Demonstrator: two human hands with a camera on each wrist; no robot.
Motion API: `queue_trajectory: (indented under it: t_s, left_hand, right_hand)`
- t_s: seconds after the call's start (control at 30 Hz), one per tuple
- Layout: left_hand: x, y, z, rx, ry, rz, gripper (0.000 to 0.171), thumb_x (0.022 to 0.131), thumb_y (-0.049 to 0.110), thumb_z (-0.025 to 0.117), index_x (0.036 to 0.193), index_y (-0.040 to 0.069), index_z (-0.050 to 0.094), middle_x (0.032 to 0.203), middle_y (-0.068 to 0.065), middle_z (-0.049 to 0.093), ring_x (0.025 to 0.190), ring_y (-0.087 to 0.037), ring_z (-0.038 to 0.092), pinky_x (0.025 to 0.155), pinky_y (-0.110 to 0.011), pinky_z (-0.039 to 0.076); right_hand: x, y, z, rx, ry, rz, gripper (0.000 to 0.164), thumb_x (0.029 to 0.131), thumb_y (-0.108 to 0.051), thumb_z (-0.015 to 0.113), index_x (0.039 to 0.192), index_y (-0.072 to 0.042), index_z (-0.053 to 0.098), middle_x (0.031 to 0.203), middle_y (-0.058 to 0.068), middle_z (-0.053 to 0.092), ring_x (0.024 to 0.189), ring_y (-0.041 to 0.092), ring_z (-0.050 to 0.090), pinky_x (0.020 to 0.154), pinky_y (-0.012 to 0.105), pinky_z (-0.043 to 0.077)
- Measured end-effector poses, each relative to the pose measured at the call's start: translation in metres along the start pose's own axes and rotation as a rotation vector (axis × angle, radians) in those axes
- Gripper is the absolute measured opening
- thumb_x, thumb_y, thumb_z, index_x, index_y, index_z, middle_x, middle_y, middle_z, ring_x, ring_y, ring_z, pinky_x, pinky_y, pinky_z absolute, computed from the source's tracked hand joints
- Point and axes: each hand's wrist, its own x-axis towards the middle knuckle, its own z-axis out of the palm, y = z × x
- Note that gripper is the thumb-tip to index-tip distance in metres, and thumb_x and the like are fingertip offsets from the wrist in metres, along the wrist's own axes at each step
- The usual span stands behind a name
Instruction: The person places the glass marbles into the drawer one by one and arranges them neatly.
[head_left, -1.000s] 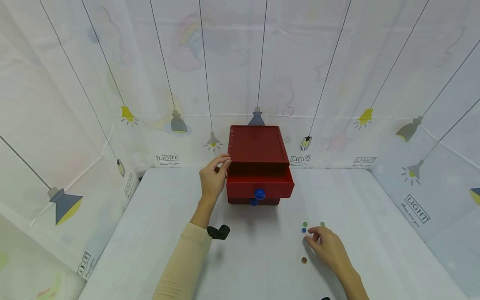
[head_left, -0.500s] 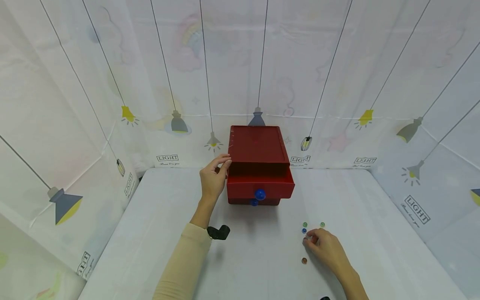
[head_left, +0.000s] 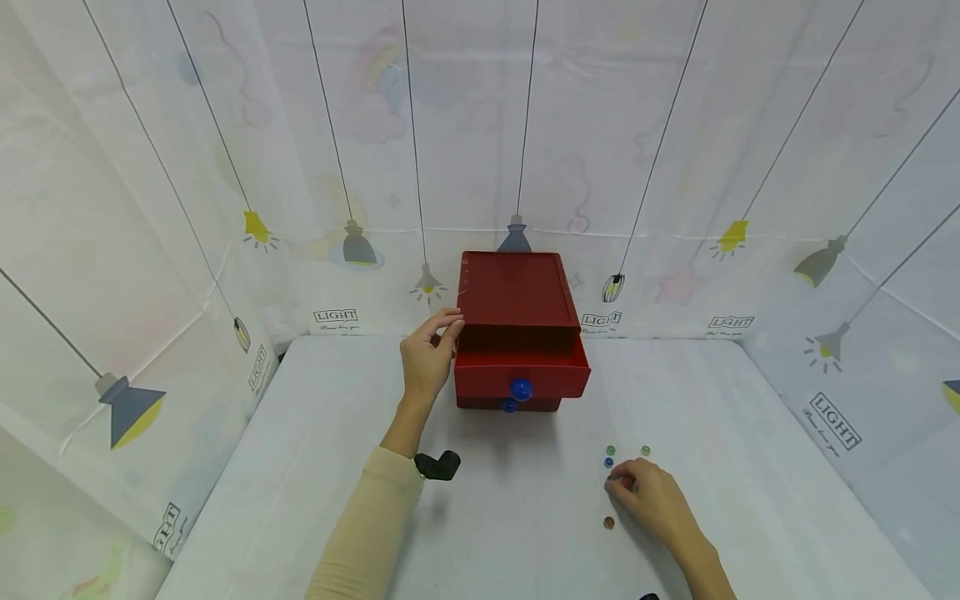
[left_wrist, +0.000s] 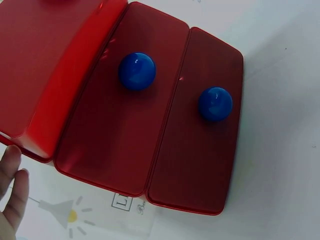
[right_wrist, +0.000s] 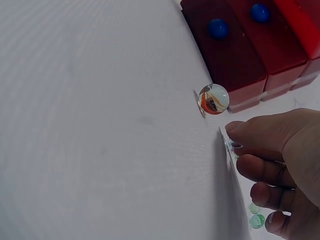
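A dark red drawer cabinet [head_left: 517, 287] with blue knobs stands at the back of the table, its top drawer [head_left: 495, 379] pulled out. My left hand [head_left: 426, 354] touches the cabinet's left side with thumb and index fingertips, near the drawer's edge in the left wrist view. On the right, my right hand [head_left: 656, 496] pinches a small glass marble [right_wrist: 235, 145] between thumb and index finger at the tabletop; the fingers mostly hide it. Close by lie a blue marble [head_left: 609, 462], green marbles [head_left: 611, 450], and a brown-looking marble [head_left: 609, 523], clear with an orange swirl in the right wrist view.
A white cloth-covered table [head_left: 300, 467] carries everything. A pale curtain [head_left: 637, 125] printed with hanging lamps surrounds it at the back and sides. Two lower drawers [left_wrist: 125, 115] are pushed in, with blue knobs sticking out.
My right thumb and index finger have come together around the marble beneath them, after standing slightly apart. The left hand stays at the cabinet, and the drawer has not moved.
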Motion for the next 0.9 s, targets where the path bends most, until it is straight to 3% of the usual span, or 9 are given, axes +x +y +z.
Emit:
queue_trajectory:
  t_s: [0.6, 0.9]
  left_hand:
    - [0.0, 0.001, 0.0, 0.016, 0.007, 0.001, 0.012, 0.09, 0.001, 0.071, 0.099, -0.006, 0.075, 0.109, -0.019, 0.074, 0.047, -0.01, 0.051, 0.049, -0.009, 0.042]
    - [0.0, 0.001, -0.002, 0.007, -0.002, -0.014, 0.013, 0.09, 0.002, 0.072, 0.1, -0.005, 0.076, 0.11, -0.019, 0.075, 0.047, -0.013, 0.052, 0.05, -0.009, 0.043]
  right_hand:
    - [0.001, -0.007, -0.01, -0.02, 0.019, 0.023, 0.021, 0.089, -0.024, 0.073, 0.1, -0.006, 0.073, 0.077, -0.004, 0.06, 0.067, 0.011, 0.048, 0.055, 0.022, 0.038]
    - [-0.002, -0.014, -0.017, 0.007, 0.101, -0.042, 0.017, 0.089, -0.022, 0.075, 0.098, -0.008, 0.075, 0.076, -0.005, 0.058, 0.065, 0.006, 0.044, 0.054, 0.021, 0.037]
